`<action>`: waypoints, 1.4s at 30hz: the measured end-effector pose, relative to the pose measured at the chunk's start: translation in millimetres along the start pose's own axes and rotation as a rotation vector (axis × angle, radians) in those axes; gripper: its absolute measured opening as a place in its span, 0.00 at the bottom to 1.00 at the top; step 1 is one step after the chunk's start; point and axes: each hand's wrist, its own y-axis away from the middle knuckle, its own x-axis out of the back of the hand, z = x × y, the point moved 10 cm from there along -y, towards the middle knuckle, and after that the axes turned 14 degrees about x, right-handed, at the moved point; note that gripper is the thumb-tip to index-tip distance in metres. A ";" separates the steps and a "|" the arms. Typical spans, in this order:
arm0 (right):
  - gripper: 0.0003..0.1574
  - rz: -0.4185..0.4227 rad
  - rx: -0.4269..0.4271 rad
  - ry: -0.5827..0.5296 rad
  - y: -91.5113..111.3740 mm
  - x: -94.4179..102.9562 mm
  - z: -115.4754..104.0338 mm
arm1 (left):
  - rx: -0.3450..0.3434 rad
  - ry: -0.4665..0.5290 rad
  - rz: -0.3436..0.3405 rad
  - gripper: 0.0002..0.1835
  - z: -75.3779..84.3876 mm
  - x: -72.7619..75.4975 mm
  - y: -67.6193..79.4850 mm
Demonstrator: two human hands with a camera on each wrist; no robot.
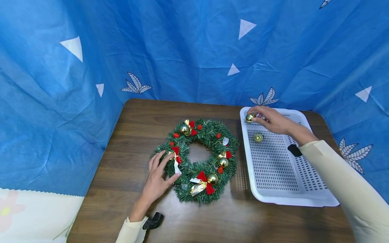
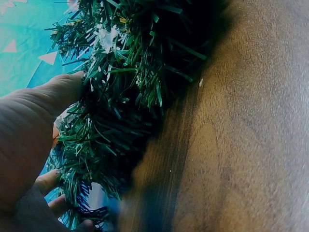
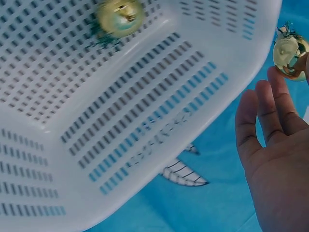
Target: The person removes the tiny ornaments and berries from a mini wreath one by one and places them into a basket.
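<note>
Between thumb and fingers, my right hand [image 1: 273, 120] pinches a shiny gold Christmas ball [image 1: 249, 117] over the far left corner of a white basket [image 1: 250, 175]. Bits of green tinsel cling to the ball [image 3: 288, 52] in the right wrist view. A second gold ball [image 1: 258, 137] lies inside the basket. My left hand [image 1: 156, 182] rests with spread fingers on the left side of a green Christmas wreath [image 1: 229, 135], beside a red and gold bow [image 1: 176, 155]. In the left wrist view its thumb [image 2: 65, 92] touches the green needles.
Gold balls [image 1: 223, 162], bows [image 1: 205, 184] and small red berries [image 1: 218, 135] sit around the wreath, which lies flat on a brown wooden table [image 1: 121, 175]. The perforated basket stands right of it. Blue patterned cloth [image 1: 182, 44] hangs behind and at both sides.
</note>
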 end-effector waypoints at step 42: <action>0.16 -0.202 -0.231 0.189 73.8 -25.0 70.4 | 0.002 0.000 -0.007 0.40 0.3 -0.2 -0.8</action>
